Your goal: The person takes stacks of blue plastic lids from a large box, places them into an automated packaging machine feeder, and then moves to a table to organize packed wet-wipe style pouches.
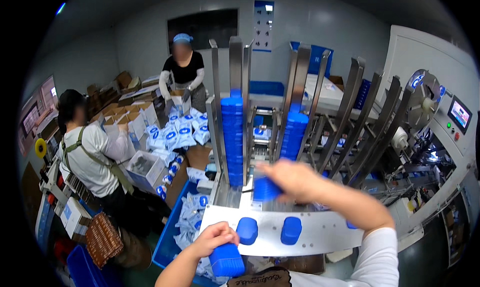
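My left hand [215, 238] is closed around a short stack of thin blue rounded pieces [227, 261], in front of the machine's near edge. Further up, my right hand [292, 179], blurred by motion, grips another blue stack [265, 189] at the foot of the metal posts. Between the upright posts stand a tall blue stack [233, 142] on the left and a second blue stack [293, 137] on the right. On the silver plate [320, 234] rest a blue piece or stack [246, 230] and another one [291, 230]; part of one more shows beneath my right arm.
A blue bin [172, 242] of white-and-blue packets stands left of the machine. More packets [177, 132] are heaped beyond it. Two people work there, one beside open cartons [132, 119]. To the right are more metal posts [345, 112], a film reel [425, 102] and a control screen [459, 114].
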`<state>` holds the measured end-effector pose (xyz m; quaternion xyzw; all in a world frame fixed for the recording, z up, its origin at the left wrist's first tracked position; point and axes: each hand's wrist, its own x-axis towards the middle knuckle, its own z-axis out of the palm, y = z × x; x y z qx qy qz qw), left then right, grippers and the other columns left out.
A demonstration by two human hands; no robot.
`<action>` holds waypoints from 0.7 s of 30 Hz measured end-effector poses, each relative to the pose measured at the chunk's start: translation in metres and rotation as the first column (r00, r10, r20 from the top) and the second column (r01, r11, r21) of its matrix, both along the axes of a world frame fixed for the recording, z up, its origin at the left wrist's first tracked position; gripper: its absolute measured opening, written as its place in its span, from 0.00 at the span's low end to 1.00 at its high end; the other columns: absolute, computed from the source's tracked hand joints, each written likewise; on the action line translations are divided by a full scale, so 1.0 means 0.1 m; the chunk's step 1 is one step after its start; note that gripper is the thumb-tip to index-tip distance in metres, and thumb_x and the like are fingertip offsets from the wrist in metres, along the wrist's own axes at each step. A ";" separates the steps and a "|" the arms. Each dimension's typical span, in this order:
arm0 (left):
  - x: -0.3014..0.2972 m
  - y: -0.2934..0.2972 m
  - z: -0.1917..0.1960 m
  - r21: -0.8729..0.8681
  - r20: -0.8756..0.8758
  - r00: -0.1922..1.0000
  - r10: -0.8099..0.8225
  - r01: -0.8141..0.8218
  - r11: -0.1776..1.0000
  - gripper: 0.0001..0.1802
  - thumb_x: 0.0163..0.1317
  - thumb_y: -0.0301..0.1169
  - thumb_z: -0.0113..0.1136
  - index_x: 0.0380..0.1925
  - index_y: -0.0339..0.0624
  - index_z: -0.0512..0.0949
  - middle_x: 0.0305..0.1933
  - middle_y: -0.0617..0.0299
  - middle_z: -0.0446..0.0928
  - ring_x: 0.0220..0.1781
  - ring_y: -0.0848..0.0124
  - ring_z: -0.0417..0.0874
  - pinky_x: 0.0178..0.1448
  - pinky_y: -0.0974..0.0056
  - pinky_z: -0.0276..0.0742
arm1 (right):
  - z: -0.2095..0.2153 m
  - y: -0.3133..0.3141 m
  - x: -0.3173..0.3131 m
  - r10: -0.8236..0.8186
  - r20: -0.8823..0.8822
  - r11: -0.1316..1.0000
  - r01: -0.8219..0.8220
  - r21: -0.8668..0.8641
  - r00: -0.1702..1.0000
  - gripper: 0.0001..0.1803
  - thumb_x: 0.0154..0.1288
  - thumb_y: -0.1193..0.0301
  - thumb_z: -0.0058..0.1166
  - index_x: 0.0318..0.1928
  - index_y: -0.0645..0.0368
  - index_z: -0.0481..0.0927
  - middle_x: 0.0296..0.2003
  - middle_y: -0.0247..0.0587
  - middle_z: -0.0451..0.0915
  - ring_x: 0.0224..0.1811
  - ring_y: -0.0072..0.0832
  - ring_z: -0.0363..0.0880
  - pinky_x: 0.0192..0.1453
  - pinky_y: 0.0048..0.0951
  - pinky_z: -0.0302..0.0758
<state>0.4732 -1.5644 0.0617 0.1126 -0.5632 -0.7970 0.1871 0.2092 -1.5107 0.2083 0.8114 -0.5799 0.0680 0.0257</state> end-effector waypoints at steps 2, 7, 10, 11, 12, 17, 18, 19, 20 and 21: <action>0.15 0.01 -0.01 0.157 -0.028 0.973 0.230 -0.223 0.962 0.12 0.60 0.34 0.51 0.21 0.43 0.64 0.30 0.53 0.75 0.36 0.67 0.77 0.40 0.64 0.74 | 0.51 -0.28 -0.35 0.051 -0.123 0.804 -0.114 -0.583 0.991 0.37 0.37 0.77 0.65 0.54 0.58 0.66 0.42 0.46 0.74 0.44 0.41 0.74 0.50 0.37 0.73; 0.10 -0.07 -0.33 0.626 0.067 0.810 0.582 -0.488 0.608 0.17 0.59 0.45 0.48 0.16 0.49 0.65 0.27 0.54 0.75 0.26 0.63 0.77 0.30 0.61 0.75 | 1.76 -0.87 -1.07 -0.375 -0.136 0.208 -0.060 -0.976 0.917 0.30 0.38 0.73 0.64 0.47 0.57 0.69 0.41 0.41 0.76 0.45 0.34 0.74 0.58 0.37 0.65; 0.19 -0.01 -0.47 0.685 0.188 0.760 0.622 -0.555 0.471 0.18 0.60 0.46 0.47 0.18 0.47 0.67 0.30 0.51 0.77 0.29 0.64 0.82 0.33 0.60 0.80 | 1.54 -1.09 -1.26 -0.567 -0.186 0.334 0.017 -0.942 0.802 0.24 0.42 0.71 0.64 0.42 0.56 0.70 0.31 0.35 0.77 0.38 0.30 0.78 0.63 0.38 0.60; 0.23 0.01 -0.51 0.671 0.234 0.739 0.631 -0.593 0.445 0.18 0.59 0.46 0.47 0.19 0.47 0.69 0.28 0.53 0.77 0.28 0.64 0.80 0.32 0.60 0.79 | 1.42 -1.12 -1.33 -0.572 -0.271 0.374 -0.048 -0.926 0.774 0.23 0.42 0.69 0.64 0.41 0.57 0.71 0.30 0.35 0.77 0.37 0.30 0.78 0.64 0.39 0.58; 0.29 0.05 -0.55 0.657 0.292 0.711 0.640 -0.635 0.406 0.17 0.58 0.46 0.48 0.20 0.46 0.71 0.26 0.55 0.76 0.27 0.65 0.79 0.32 0.61 0.77 | 1.21 -1.18 -1.37 -0.563 -0.358 0.427 -0.109 -0.898 0.745 0.23 0.42 0.67 0.65 0.40 0.58 0.71 0.28 0.35 0.77 0.36 0.30 0.78 0.65 0.39 0.57; 0.57 0.18 -0.89 0.671 0.419 0.610 0.673 -0.707 0.224 0.17 0.58 0.46 0.46 0.25 0.44 0.74 0.23 0.61 0.76 0.26 0.67 0.78 0.34 0.64 0.76 | 0.45 -1.01 -1.26 -0.357 -0.539 0.895 0.114 -0.431 0.763 0.28 0.35 0.54 0.67 0.33 0.61 0.76 0.28 0.40 0.80 0.39 0.31 0.80 0.71 0.43 0.39; 0.48 0.21 -0.76 0.635 0.457 0.591 0.665 -0.740 0.222 0.17 0.58 0.46 0.45 0.25 0.45 0.75 0.23 0.62 0.76 0.27 0.68 0.78 0.34 0.66 0.76 | 0.49 -0.98 -1.25 -0.366 -0.529 0.901 0.149 -0.407 0.766 0.27 0.34 0.54 0.68 0.33 0.60 0.76 0.27 0.40 0.80 0.39 0.31 0.80 0.71 0.43 0.39; 0.46 0.26 -0.57 0.635 0.484 0.580 0.656 -0.748 0.193 0.17 0.58 0.45 0.45 0.24 0.45 0.74 0.23 0.62 0.75 0.26 0.68 0.78 0.35 0.66 0.75 | 0.55 -0.96 -1.19 -0.366 -0.511 0.907 0.175 -0.382 0.778 0.27 0.33 0.54 0.68 0.32 0.60 0.76 0.27 0.40 0.80 0.38 0.32 0.80 0.71 0.44 0.38; 0.44 0.24 -0.57 0.670 0.435 0.600 0.672 -0.714 0.204 0.16 0.58 0.44 0.46 0.23 0.45 0.74 0.22 0.63 0.75 0.25 0.68 0.77 0.33 0.66 0.75 | 0.58 -0.99 -1.13 -0.400 -0.567 0.905 0.211 -0.370 0.720 0.26 0.33 0.55 0.68 0.31 0.59 0.77 0.28 0.39 0.80 0.37 0.34 0.80 0.71 0.46 0.37; 0.47 0.24 -0.55 0.697 0.389 0.607 0.693 -0.686 0.209 0.16 0.57 0.44 0.46 0.22 0.45 0.73 0.21 0.63 0.74 0.24 0.68 0.76 0.32 0.66 0.75 | 0.60 -1.01 -1.08 -0.434 -0.540 0.884 0.225 -0.409 0.721 0.26 0.31 0.54 0.68 0.29 0.58 0.77 0.30 0.40 0.81 0.43 0.35 0.78 0.71 0.48 0.37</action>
